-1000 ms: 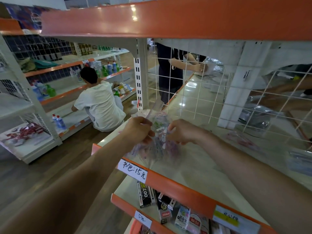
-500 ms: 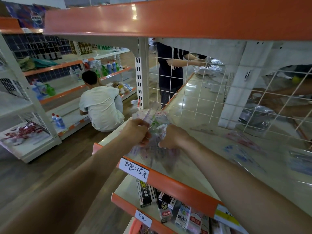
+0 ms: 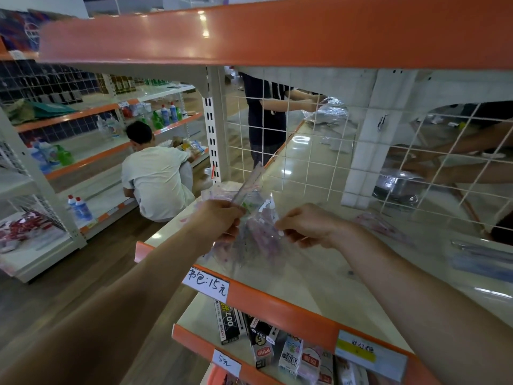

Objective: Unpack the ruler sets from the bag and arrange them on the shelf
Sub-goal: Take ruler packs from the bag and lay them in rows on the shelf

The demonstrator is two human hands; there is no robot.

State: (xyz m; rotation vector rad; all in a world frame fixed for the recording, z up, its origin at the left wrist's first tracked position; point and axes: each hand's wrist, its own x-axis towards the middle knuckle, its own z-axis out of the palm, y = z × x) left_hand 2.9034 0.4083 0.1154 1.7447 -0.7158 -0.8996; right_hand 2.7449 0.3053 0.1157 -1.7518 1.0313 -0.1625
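Your left hand (image 3: pixel 219 220) is clenched on the bag (image 3: pixel 258 234) just above and behind the price tag (image 3: pixel 208 283). Your right hand (image 3: pixel 308 227) pinches the bag's other edge, so the bag hangs between them over the front of the shelf (image 3: pixel 319 279). A clear ruler set (image 3: pixel 249 182) pokes out of the bag's mouth, up and away from the tag, slanting toward the wire grid (image 3: pixel 305 151). I cannot tell whether your left fingers catch it too.

The bag looks like thin, soft, slick film that will crumple and give no support. The sets look light, flat and stiff, and their glossy sleeves will likely slide on one another. Take the jutting one by its free upper end, pinching the flat faces, and draw it out along its length while the other hand keeps the mouth open. Bending it sideways could crack it. Right of the tag, blurred flat packets (image 3: pixel 383 227) lie on the shelf, probably sets already placed
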